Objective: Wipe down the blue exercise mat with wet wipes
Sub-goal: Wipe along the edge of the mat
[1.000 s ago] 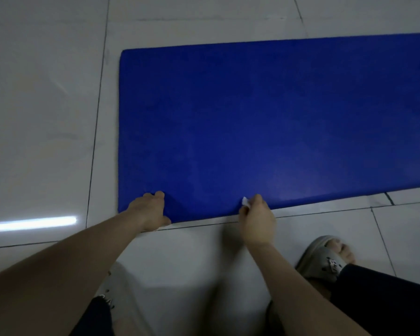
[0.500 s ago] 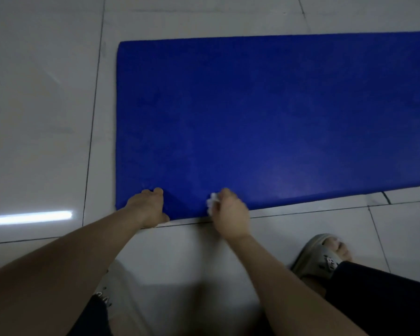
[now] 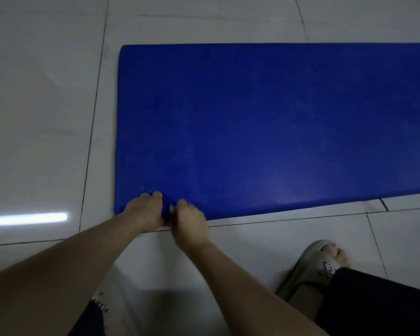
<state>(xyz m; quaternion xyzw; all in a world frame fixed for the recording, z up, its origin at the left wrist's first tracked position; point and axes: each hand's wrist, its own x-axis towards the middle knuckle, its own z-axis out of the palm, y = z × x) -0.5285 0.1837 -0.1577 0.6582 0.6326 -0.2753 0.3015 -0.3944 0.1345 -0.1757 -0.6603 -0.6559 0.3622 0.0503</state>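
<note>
The blue exercise mat (image 3: pixel 264 122) lies flat on the tiled floor and runs out of view to the right. My left hand (image 3: pixel 146 212) grips the mat's near edge close to its near left corner, fingers curled over the top. My right hand (image 3: pixel 189 223) sits right beside it on the same edge, holding a small white wet wipe (image 3: pixel 172 209) that only peeks out between the fingers. The two hands almost touch.
Pale glossy floor tiles (image 3: pixel 41 117) surround the mat, with a bright light reflection (image 3: pixel 27 218) at the left. My right foot in a grey sandal (image 3: pixel 318 265) stands on the floor at the lower right, next to my dark trouser leg (image 3: pixel 378 304).
My right hand has slid left along the mat's near edge with the wipe, ending beside my left hand. The left hand has kept its hold near the corner.
</note>
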